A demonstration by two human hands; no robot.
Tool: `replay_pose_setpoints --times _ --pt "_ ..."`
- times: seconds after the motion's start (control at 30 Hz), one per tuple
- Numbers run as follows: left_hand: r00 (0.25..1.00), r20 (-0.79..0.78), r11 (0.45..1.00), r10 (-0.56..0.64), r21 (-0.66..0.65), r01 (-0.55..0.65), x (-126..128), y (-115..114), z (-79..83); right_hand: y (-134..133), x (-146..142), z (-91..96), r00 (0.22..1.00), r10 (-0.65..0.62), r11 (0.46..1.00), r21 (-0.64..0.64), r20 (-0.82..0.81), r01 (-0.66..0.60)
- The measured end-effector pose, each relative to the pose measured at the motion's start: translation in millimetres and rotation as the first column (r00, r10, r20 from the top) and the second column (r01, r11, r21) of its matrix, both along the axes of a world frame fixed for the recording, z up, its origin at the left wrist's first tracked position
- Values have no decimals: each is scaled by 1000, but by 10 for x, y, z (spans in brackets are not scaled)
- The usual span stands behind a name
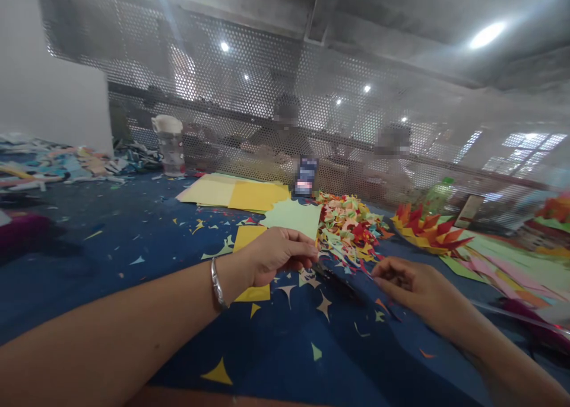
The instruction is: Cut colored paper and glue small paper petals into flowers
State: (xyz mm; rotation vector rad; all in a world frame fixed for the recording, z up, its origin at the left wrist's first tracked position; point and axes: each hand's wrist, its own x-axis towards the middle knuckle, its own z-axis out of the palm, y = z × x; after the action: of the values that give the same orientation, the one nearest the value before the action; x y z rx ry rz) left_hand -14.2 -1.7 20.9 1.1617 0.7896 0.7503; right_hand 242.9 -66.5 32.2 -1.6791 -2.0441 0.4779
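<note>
My left hand (274,254), with a silver bracelet on its wrist, is curled in a pinch above a yellow paper sheet (247,241) on the blue table (133,241). Its fingertips meet near a dark thin object (338,281) lying on the cloth, possibly scissors; whether they hold anything is unclear. My right hand (412,282) hovers to the right with fingers bent and drawn together, close to the same dark object. A pale green sheet (294,216) lies just beyond my left hand. A heap of colourful paper scraps (350,224) sits behind both hands.
Yellow sheets (236,193) lie farther back, next to a phone (305,177) standing upright. A lidded cup (170,145) stands at back left. Folded red-orange paper shapes (427,229) and pastel sheets (512,264) fill the right. A perforated screen (312,116) separates other people beyond.
</note>
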Motion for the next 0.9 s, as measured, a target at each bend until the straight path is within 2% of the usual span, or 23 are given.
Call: replay_pose_setpoints --times 0.13,0.27,0.47,0.63,0.77,0.9 --pt "998 -35 998 50 -23 -51 11 0 -1 -121 -1 87 987 -15 1000 19 -162 18" --pt "999 -48 1000 -5 -31 4 11 0 -23 -213 -82 128 972 44 998 -34 -233 -53" --pt "994 -55 995 -96 -43 94 12 -28 -15 -179 -116 81 975 99 988 -94 -200 -120" --pt "985 -77 987 -153 -53 150 -8 -23 7 -152 -99 13 981 103 989 -87 -165 -119" --pt "974 -86 977 -211 -38 208 -24 -13 14 -172 -121 33 991 113 991 -67 -74 -118" --pt "969 -126 977 -212 -50 208 -22 -29 20 -187 -132 59 990 141 989 -45 -9 -141"
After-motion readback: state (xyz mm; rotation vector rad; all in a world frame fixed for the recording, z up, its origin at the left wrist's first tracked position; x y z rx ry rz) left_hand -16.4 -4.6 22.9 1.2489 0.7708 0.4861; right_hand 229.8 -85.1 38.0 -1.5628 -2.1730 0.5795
